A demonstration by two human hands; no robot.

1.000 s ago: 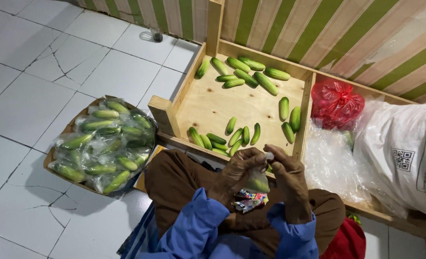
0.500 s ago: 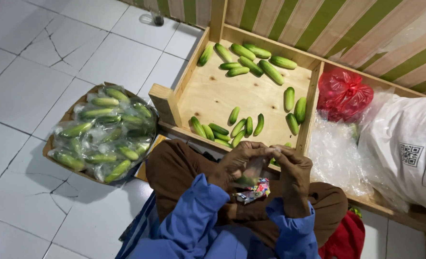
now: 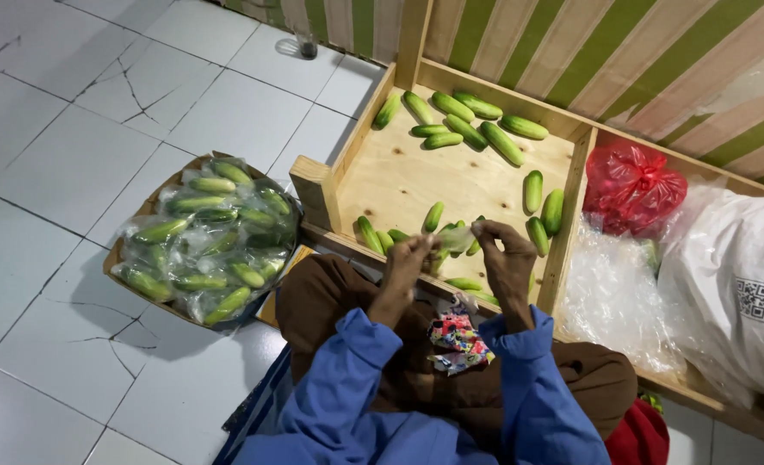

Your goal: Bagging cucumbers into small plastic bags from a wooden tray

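Observation:
My left hand and my right hand are raised over my lap, both pinching a thin clear plastic bag stretched between them. It looks like a green cucumber is inside the bag, but I cannot tell for sure. Just beyond my hands lies a wooden crate with loose green cucumbers scattered at its far side and near edge. A small colourful printed wrapper rests on my brown-clad lap.
A cardboard box of bagged cucumbers sits on the tiled floor at left. In the crate's right compartment are a red plastic bag, clear plastic bags and a white sack. A striped wall runs behind.
My hands have lifted slightly and moved apart, pulling the clear plastic bag out between them. The view has shifted a little.

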